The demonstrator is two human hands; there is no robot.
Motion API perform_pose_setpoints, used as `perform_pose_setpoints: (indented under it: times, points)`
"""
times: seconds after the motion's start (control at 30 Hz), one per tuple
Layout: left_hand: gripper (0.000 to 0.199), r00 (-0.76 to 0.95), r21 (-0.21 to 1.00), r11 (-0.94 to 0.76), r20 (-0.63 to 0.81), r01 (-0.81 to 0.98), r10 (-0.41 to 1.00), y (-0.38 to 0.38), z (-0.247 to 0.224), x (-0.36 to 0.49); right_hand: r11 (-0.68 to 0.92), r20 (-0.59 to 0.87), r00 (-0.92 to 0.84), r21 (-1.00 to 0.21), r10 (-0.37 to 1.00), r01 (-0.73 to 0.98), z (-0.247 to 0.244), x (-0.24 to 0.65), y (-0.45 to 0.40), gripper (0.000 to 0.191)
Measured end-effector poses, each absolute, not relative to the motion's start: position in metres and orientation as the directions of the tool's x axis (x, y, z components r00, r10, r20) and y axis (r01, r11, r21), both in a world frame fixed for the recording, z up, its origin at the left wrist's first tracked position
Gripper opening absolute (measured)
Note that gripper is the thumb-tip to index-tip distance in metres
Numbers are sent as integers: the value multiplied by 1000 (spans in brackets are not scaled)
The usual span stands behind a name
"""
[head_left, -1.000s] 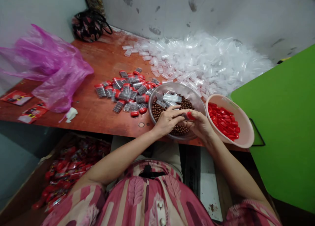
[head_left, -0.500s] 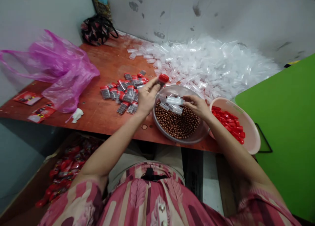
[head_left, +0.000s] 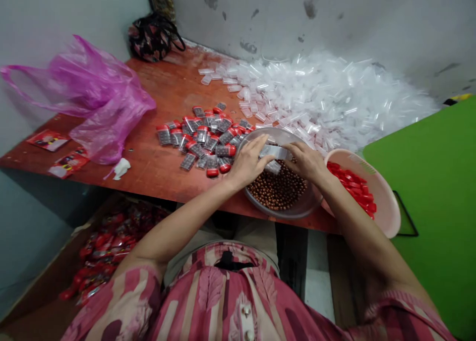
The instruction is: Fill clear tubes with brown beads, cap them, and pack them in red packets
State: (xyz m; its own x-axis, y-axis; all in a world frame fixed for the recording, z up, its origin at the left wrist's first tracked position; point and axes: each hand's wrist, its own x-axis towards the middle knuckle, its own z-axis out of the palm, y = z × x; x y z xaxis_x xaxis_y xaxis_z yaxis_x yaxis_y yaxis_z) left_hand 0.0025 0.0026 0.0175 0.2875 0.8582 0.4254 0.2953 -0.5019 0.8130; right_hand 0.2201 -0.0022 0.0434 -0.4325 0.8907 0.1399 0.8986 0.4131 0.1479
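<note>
My right hand (head_left: pixel 307 161) is closed on the end of a small clear plastic container (head_left: pixel 279 152), held above a round bowl (head_left: pixel 256 202). Brown bead-like balls (head_left: pixel 277 190) fill the bottom of the bowl, and another clear container (head_left: pixel 273 167) lies on them. Over the bowl's left side, my left hand (head_left: pixel 248 163) has its thumb and fingers apart around the other end of the held container; whether they touch it I cannot tell. Left of the bowl lies a pile of filled clear containers with red caps (head_left: pixel 203 138).
A pink basket (head_left: pixel 386 212) of red caps (head_left: pixel 351 185) stands right of the bowl, beside a green panel (head_left: pixel 431 182). Clear containers (head_left: pixel 327 98) heap along the wall. A purple plastic bag (head_left: pixel 100 98), printed cards (head_left: pixel 48 140) and a dark patterned bag (head_left: pixel 150 38) lie leftward on the red table (head_left: pixel 148 177).
My left hand has let go of a red-capped container and moved right, over the bowl. My right hand still holds a clear container there. More red-capped containers lie near the bowl's left side.
</note>
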Motion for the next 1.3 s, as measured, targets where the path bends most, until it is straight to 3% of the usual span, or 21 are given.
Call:
perform_pose_setpoints:
  times: [0.07,0.23,0.4,0.57,0.73,0.83,0.93,1.03,1.17,1.3]
  points:
    - [51,297,850,-440,357,289,886,3,19,10,464,175,-487,157,856,872,51,220,-16,39]
    - [33,313,943,-212,127,257,941,-2,18,23,516,168,-542,174,824,839,58,219,-38,37]
    - [30,283,916,-230,136,330,949,-9,18,24,523,123,-547,179,828,833,52,230,-39,37]
    - [26,205,934,-222,169,278,964,0,19,8,415,66,-448,275,892,867,50,257,-42,37]
    - [43,246,905,-343,282,251,927,19,22,18,551,-203,-513,367,834,750,48,248,-42,26]
    - [52,273,893,-395,333,216,902,23,19,23,675,-350,-578,347,737,651,36,223,-40,25]
    - [42,286,912,-372,316,171,905,17,13,17,772,-409,-666,191,624,607,21,197,-39,24]
    - [31,270,927,-331,277,177,922,7,8,5,744,-381,-691,-12,614,668,12,183,-37,25]
    - [29,230,926,-323,277,196,933,1,8,-1,513,-261,-621,-379,739,770,14,190,-36,35]
    - [35,248,948,-298,264,113,932,0,5,1,197,-142,-474,-780,869,594,23,206,-44,44]
